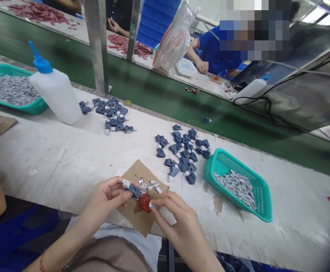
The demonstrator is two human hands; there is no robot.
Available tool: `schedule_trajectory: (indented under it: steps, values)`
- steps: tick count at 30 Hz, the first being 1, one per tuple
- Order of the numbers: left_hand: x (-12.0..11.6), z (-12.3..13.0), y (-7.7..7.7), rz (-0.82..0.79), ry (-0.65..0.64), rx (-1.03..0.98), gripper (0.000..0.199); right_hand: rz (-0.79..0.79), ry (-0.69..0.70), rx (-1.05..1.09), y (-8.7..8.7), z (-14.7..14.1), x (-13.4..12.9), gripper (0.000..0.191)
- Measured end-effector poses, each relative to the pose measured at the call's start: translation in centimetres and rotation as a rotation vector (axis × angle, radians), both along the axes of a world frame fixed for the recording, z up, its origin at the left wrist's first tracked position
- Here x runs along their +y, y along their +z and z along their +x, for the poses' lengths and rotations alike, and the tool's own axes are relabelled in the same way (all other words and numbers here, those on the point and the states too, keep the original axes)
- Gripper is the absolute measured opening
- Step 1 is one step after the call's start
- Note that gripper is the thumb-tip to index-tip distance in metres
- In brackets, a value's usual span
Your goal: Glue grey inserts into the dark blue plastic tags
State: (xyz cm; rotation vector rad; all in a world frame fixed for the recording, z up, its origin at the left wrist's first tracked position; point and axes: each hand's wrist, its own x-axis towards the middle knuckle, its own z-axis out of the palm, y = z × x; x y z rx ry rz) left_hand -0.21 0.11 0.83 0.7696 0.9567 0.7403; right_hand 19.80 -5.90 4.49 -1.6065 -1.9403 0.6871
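My left hand point(112, 194) pinches a dark blue plastic part point(133, 190) with a light grey tip, held over a piece of brown cardboard point(138, 170). Between thumb and forefinger, my right hand point(176, 215) grips a small light grey plastic piece point(151, 205) at the side of a red bottle cap point(145, 202). The cap stands on the cardboard beside a brown wet stain. Behind it lie a crumpled bit of silver foil point(142, 186) and several loose grey pieces point(154, 186).
Several dark blue parts point(184, 151) lie scattered beyond the cardboard. A green basket point(210, 170) of small grey pieces stands at right, another point(37, 107) at left by a white squeeze bottle point(59, 96). A green conveyor belt point(159, 98) runs behind; a co-worker point(216, 49) sits across.
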Motion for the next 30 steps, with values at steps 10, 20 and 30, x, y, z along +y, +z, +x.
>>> schedule_trajectory:
  steps: [10, 20, 30]
  values:
    - [-0.9, 0.4, -0.2, 0.025, -0.001, -0.120, 0.012, -0.060, -0.030, 0.071, 1.1, -0.2, 1.0, 0.010]
    - [-1.6, 1.8, -0.2, 0.091, 0.010, -0.221, 0.016, -0.036, 0.014, 0.131, 3.9, -1.0, 2.0, 0.012]
    - [-1.9, 1.8, -0.1, 0.120, 0.058, -0.233, 0.022, -0.086, 0.029, 0.136, 3.2, -1.3, 1.9, 0.011]
